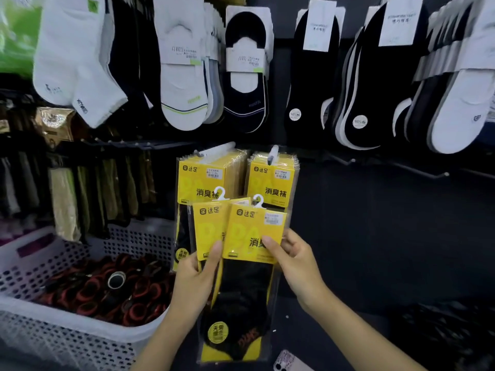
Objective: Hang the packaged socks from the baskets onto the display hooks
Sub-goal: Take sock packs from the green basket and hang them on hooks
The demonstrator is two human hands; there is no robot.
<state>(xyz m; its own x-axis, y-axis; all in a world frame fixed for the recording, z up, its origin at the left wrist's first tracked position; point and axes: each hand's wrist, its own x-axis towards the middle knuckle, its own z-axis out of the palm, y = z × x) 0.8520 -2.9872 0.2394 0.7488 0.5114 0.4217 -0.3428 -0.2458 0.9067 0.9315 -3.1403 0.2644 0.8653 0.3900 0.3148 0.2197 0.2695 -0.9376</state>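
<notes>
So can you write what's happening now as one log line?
left hand: holds yellow sock pack | right hand: holds second yellow sock pack | packs not yet hooked | white basket at left

The yellow sock packs point(253, 231) read 达足 and 消臭袜; other labels are too blurred.

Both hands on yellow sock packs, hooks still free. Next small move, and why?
Probably lift the front pack, pinched by the right hand, toward the right display hook. Its white hanger is unhooked just below that hook's matching yellow packs. The left hand holds the second pack behind.
</notes>
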